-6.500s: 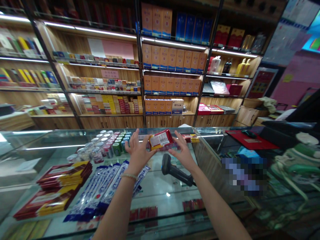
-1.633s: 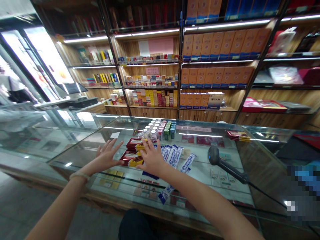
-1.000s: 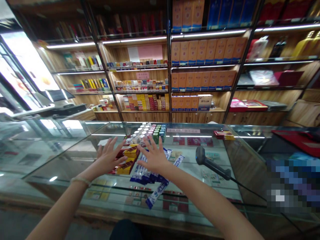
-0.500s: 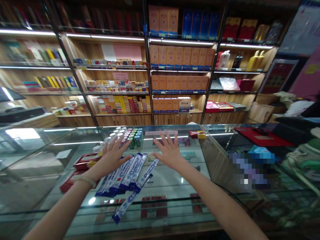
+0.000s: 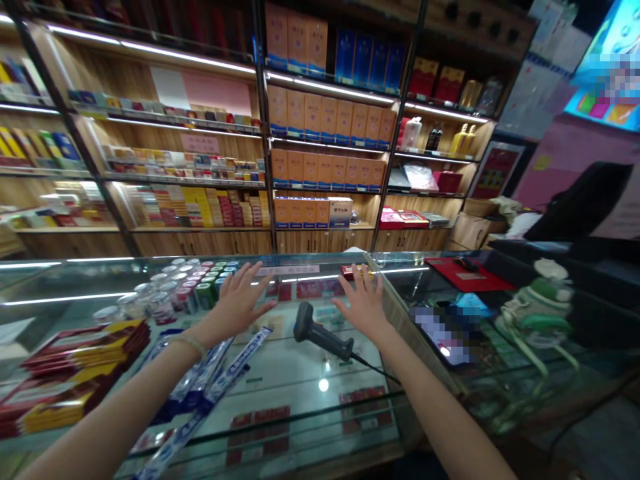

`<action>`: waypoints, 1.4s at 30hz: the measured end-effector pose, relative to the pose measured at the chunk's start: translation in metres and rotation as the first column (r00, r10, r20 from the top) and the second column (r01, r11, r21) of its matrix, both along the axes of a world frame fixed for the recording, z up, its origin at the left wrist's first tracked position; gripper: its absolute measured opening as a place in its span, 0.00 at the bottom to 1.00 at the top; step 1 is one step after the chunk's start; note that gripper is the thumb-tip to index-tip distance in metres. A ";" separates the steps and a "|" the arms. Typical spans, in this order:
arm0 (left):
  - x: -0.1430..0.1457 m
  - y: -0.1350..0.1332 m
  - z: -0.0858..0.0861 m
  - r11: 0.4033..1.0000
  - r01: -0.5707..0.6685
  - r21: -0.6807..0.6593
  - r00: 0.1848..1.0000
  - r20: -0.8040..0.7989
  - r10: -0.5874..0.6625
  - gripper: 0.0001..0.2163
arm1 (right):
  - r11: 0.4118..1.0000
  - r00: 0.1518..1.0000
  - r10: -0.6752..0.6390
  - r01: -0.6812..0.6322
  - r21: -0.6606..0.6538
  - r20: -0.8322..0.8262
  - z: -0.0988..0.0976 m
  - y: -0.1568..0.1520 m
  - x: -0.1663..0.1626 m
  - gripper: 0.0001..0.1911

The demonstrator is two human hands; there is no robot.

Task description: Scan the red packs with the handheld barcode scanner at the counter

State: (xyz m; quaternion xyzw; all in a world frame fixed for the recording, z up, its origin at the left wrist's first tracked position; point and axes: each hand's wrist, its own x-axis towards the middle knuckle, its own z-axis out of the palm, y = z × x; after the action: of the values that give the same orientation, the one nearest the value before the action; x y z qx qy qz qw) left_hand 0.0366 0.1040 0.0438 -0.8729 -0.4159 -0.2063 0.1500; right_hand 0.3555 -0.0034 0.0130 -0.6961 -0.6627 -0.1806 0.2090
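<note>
Over the glass counter [image 5: 280, 393], my left hand [image 5: 237, 301] is stretched out with its fingers apart and holds nothing. My right hand [image 5: 364, 303] is likewise spread and holds nothing. Between the two, a dark grey barcode scanner [image 5: 323, 333] lies on the glass, its cable running under my right forearm. Several blue-and-white stick packets [image 5: 240, 360] lie fanned out below my left hand, partly hidden by my left forearm. Rows of small lidded jars and tubes [image 5: 173, 287] stand left of my left hand.
Stacked red-and-yellow packets [image 5: 85, 360] lie at the left. On the right are a phone [image 5: 440, 333], a red mat [image 5: 467, 273] and a green-and-white bottle [image 5: 543, 307] with a strap. Shelves with orange boxes [image 5: 320, 170] stand behind the counter.
My view has turned to the right, so the counter's things sit further left. The barcode scanner now shows between my hands. Both hands stay spread.
</note>
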 end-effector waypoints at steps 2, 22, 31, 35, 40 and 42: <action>0.025 0.001 0.001 1.000 0.016 0.000 1.000 0.019 -0.016 0.30 | 0.999 0.999 -0.048 0.048 -0.006 0.008 -0.002 -0.001 0.022 0.32; 0.259 0.040 -0.025 0.957 -0.032 -0.288 0.955 0.273 0.114 0.41 | 0.973 0.961 -0.228 0.220 -0.067 -0.154 -0.011 0.090 0.119 0.37; 0.275 0.075 -0.068 0.855 -0.209 -0.475 0.931 0.170 0.322 0.40 | 0.943 0.924 -0.317 0.282 -0.178 -0.212 -0.065 0.120 0.132 0.39; 0.275 0.080 -0.079 0.828 -0.250 -0.503 0.928 0.119 0.352 0.40 | 0.941 0.920 -0.324 0.290 -0.173 -0.220 -0.076 0.123 0.133 0.36; 0.281 0.078 -0.084 0.833 -0.229 -0.504 0.945 0.089 0.314 0.38 | 0.934 0.904 -0.346 0.306 -0.184 -0.251 -0.081 0.126 0.136 0.37; 0.283 0.076 -0.083 0.831 -0.223 -0.509 0.949 0.079 0.304 0.37 | 0.932 0.901 -0.347 0.301 -0.200 -0.259 -0.083 0.128 0.138 0.37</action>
State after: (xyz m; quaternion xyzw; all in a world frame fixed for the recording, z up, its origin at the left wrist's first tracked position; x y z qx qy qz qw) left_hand 0.3191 0.1804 -0.0395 -0.7970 -0.5818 -0.1385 -0.0840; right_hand 0.4931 0.1241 -0.0696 -0.8297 -0.5115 -0.0569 0.2162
